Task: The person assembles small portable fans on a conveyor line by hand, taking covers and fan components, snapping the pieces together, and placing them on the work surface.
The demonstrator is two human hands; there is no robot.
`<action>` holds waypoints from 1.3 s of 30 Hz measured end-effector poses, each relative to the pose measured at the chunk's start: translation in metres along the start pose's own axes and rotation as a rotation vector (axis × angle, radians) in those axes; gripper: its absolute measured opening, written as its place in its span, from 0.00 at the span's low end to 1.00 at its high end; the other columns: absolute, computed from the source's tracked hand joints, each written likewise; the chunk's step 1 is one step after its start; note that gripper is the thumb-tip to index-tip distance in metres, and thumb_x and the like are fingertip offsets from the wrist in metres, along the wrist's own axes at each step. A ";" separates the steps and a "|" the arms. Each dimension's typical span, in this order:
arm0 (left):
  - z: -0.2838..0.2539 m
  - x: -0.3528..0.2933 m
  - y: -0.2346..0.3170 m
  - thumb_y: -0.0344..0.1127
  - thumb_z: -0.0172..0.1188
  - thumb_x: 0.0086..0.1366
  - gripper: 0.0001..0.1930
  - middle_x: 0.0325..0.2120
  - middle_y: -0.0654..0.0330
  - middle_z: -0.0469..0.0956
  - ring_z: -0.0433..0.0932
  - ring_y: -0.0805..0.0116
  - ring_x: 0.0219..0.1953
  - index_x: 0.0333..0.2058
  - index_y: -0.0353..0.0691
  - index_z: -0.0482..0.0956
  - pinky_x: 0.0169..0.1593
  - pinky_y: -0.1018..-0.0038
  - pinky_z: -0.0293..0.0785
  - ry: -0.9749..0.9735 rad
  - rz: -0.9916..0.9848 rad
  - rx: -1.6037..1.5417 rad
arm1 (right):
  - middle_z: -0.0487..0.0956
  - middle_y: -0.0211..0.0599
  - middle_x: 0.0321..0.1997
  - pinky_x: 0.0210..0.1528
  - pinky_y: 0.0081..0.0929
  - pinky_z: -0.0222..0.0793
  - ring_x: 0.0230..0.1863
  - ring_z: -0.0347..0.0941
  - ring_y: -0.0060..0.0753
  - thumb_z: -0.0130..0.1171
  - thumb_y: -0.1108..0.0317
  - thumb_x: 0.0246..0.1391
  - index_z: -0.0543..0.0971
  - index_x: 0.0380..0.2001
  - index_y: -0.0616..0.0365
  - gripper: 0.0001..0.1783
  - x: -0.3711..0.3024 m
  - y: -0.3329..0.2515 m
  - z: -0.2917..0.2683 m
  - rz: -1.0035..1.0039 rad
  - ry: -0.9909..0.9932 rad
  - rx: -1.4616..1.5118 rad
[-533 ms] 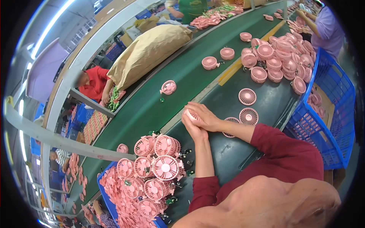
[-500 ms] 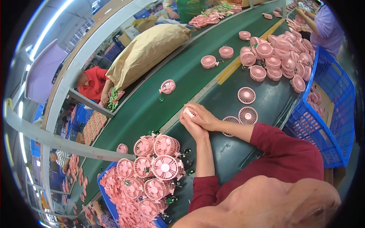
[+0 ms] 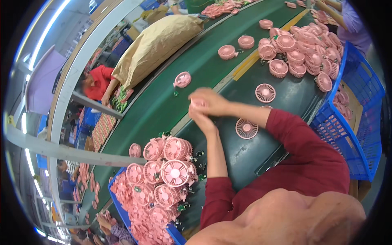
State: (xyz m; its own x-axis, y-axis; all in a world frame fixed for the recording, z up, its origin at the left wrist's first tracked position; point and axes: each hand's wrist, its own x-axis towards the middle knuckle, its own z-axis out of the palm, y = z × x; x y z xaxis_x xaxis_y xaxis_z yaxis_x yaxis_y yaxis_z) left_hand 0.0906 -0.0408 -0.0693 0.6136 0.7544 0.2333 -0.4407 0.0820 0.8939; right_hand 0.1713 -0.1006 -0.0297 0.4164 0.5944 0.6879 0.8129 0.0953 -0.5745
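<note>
Both hands are together above the near edge of the green belt, around a pink fan head [image 3: 199, 103]. My left hand [image 3: 204, 121] cups it from below, fingers closed against it. Over its top lies my right hand [image 3: 215, 103], curled and smeared by motion; the two hide most of the part. Right of my wrists lie round pink grilles: one [image 3: 265, 93] in full view, another [image 3: 247, 128] below my right forearm, and a third mostly behind that sleeve. To the left, several pink fan heads [image 3: 175, 172] with blades and small green circuit boards are stacked.
Beyond my hands runs a green conveyor belt [image 3: 157, 100] carrying loose fan parts. Pink grilles pile up [image 3: 300, 51] at the right beside a blue crate [image 3: 355, 143]. A blue bin [image 3: 119, 206] of pink pieces stands lower left. A grey bar [image 3: 94, 155] crosses there. Co-workers sit across the belt.
My hands have moved up and slightly left with the fan head. My right hand has lifted and turned over it. The right forearm has risen, uncovering more of the lower grille.
</note>
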 end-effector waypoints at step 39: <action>0.039 0.137 -0.057 0.42 0.52 0.64 0.14 0.27 0.44 0.78 0.77 0.43 0.33 0.38 0.36 0.67 0.39 0.55 0.70 -0.391 0.287 1.082 | 0.75 0.37 0.52 0.55 0.25 0.65 0.52 0.70 0.28 0.66 0.64 0.44 0.68 0.57 0.63 0.35 -0.126 0.039 -0.181 0.673 0.160 0.480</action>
State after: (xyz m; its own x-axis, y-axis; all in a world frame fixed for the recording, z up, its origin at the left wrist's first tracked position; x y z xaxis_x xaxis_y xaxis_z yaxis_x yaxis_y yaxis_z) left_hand 0.2253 0.0331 -0.0737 0.8240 0.3900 0.4110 0.0736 -0.7929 0.6049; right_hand 0.2239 -0.3162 -0.0586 0.8322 0.5293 0.1651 0.1243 0.1120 -0.9859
